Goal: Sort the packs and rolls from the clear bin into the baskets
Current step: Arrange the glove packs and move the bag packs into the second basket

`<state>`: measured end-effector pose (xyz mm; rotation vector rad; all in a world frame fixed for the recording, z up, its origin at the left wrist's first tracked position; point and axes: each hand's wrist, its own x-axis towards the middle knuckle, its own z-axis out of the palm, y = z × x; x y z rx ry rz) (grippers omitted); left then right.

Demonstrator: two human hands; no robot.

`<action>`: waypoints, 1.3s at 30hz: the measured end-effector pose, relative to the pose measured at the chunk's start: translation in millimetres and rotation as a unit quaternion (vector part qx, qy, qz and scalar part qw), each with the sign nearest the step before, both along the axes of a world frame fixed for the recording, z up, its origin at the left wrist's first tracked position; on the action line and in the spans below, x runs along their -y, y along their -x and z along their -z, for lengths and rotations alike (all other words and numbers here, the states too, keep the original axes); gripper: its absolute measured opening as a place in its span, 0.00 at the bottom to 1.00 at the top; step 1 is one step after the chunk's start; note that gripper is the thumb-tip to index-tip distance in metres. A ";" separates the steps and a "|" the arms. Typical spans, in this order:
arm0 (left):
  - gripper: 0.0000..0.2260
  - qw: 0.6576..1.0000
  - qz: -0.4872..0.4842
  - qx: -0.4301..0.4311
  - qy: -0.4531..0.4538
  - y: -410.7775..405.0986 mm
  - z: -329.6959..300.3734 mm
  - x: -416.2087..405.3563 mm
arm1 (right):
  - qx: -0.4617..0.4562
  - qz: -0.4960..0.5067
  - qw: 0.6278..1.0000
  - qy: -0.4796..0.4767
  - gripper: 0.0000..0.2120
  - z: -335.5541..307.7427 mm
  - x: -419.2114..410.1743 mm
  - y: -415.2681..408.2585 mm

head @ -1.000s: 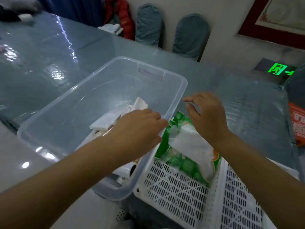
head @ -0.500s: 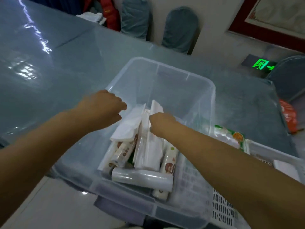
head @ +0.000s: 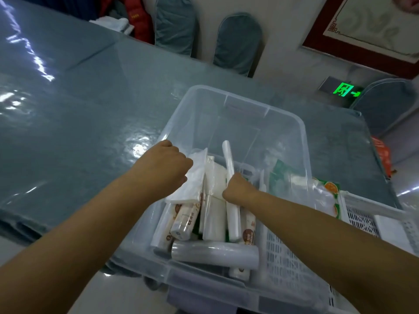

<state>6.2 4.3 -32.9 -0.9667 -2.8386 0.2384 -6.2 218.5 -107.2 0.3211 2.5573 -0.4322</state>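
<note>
Both hands are now working inside the clear bin [head: 301,141], which is sitting on the blue-grey bench [head: 79,123]. Half a second ago the right hand [head: 237,189] was only resting on the upright packs; now it is closing into a fist around a slim white roll [head: 230,177], whose top end is standing up well above the fingers and whose lower end is showing below the fist. The left hand [head: 163,164] has slid further in from the bin's rim, and its fingers are curling together on the top edge of a soft white pack [head: 192,182], which is hanging down beneath them; whether they are truly pinching it I cannot tell, since the knuckles are hiding the tips. Below both hands, more printed rolls [head: 186,220] are leaning against one another, and a grey roll [head: 215,254] is lying crosswise against the near wall. Just right of the right wrist, the white slotted basket [head: 362,218] is holding a green-and-orange pack [head: 328,196], much as before.
</note>
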 end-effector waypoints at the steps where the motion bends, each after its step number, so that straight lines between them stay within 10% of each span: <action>1: 0.07 1.000 0.002 0.000 0.000 -0.2 0.1 -0.1 | -0.003 0.005 1.000 0.011 0.33 0.9 -1.2 -1.9; 12: 0.09 1.000 0.003 0.006 0.020 -3.2 -6.2 -3.4 | -0.017 0.016 0.998 -0.056 0.16 -47.3 -11.6 7.1; 20: 0.20 0.972 -0.126 0.152 -0.125 -1.1 -49.1 -58.3 | -0.123 0.075 0.960 0.239 0.14 -126.2 -38.8 -18.4; 22: 0.16 0.931 -0.142 0.222 -0.254 -1.9 -59.4 -90.4 | -0.160 0.069 0.942 0.287 0.11 -145.9 -51.7 -32.8; 25: 0.06 0.747 -0.145 0.377 -0.529 -9.6 -71.7 -151.8 | -0.220 0.092 0.916 0.323 0.13 -161.9 -91.1 -54.9; 27: 0.14 0.687 -0.138 0.374 -0.608 -14.5 -75.9 -192.6 | -0.253 0.140 0.887 0.360 0.12 -165.9 -125.2 -71.4; 33: 0.22 0.785 -0.038 0.378 -0.490 -40.4 -69.1 -322.1 | -0.324 0.251 0.822 0.394 0.13 -145.0 -250.8 -135.3; 39: 0.25 0.900 0.023 0.338 -0.274 -67.0 -43.2 -404.6 | -0.298 0.341 0.861 0.230 0.15 -75.6 -382.8 -196.3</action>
